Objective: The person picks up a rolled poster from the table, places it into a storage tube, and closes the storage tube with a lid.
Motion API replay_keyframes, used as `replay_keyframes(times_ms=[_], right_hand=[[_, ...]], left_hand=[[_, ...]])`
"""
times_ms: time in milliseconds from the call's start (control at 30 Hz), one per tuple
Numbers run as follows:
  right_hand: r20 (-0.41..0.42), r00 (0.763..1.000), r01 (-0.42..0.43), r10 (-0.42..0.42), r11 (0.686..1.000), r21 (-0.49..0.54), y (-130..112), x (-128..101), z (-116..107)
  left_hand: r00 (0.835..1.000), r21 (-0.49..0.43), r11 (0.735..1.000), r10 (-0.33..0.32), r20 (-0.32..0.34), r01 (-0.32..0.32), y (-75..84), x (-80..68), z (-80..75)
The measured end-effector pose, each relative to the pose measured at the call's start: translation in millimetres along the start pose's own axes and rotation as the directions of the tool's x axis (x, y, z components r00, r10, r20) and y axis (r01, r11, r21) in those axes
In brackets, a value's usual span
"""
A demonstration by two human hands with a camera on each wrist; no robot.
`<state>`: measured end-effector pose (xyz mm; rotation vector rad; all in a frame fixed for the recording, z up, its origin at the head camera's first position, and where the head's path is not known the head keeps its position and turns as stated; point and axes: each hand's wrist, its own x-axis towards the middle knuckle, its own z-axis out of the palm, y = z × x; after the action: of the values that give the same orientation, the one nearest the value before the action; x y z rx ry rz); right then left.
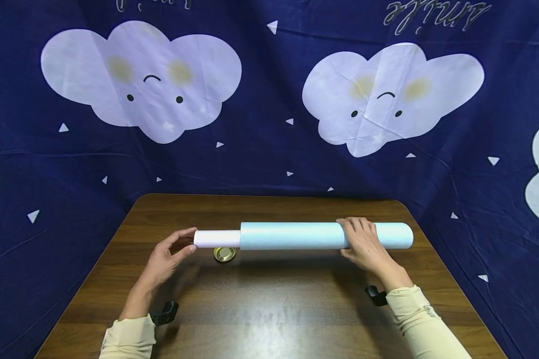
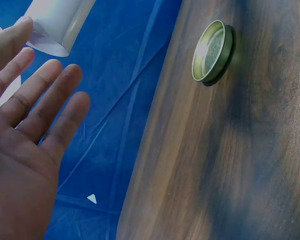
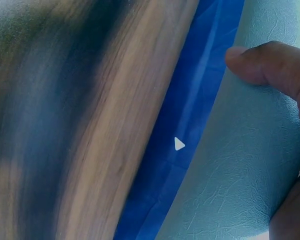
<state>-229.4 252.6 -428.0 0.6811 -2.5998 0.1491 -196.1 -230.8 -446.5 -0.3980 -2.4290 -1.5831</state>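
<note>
A long light blue tube (image 1: 292,236) is held level just above the wooden table (image 1: 269,309). My right hand (image 1: 364,242) grips it near its right end, fingers curled over the top; the right wrist view shows the thumb (image 3: 270,65) pressed on the tube's textured wall (image 3: 240,165). A white paper roll (image 1: 216,239) sticks out of the tube's left end. My left hand (image 1: 168,254) is at that end with straight, spread fingers, a fingertip beside the roll's rim (image 2: 57,22); whether they touch I cannot tell. A small gold lid (image 1: 224,254) lies on the table under the roll, also in the left wrist view (image 2: 212,50).
A dark blue cloth with white clouds (image 1: 269,124) hangs behind the table and drapes down both sides. Bare wood stretches between my forearms to the near edge. A black wrist camera sits on each arm (image 1: 163,313).
</note>
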Motion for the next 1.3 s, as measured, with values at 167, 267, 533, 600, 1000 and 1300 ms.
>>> replay_keyframes(times_ms=[167,267,533,600,1000,1300], right_hand=[[-0.005,1.0,0.005,-0.005,1.0,0.004,-1,1,0],[-0.02,1.0,0.012,-0.012,1.0,0.009,-1,1,1],[-0.023,1.0,0.015,-0.015,1.0,0.005,0,2,1],[-0.018,1.0,0.014,-0.014,1.0,0.005,0,2,1],[-0.021,1.0,0.017,-0.017,1.0,0.001,-1,3,0],[-0.029,0.999,0.024,-0.024,1.0,0.004,-3,4,0]], left_hand=[[1.0,-0.039,0.999,0.006,0.007,-0.005,-4.3,0.6,-1.0],[1.0,-0.039,0.999,0.011,0.01,-0.011,-5.5,0.6,-2.2],[1.0,-0.066,0.998,0.011,0.024,-0.009,-4.8,0.5,-2.1],[1.0,-0.073,0.997,0.011,0.025,-0.009,-5.3,0.8,-1.6],[1.0,-0.108,0.994,0.007,0.016,-0.006,-0.5,1.6,1.0],[0.999,-0.104,0.993,0.047,-0.003,-0.047,2.7,3.7,7.9]])
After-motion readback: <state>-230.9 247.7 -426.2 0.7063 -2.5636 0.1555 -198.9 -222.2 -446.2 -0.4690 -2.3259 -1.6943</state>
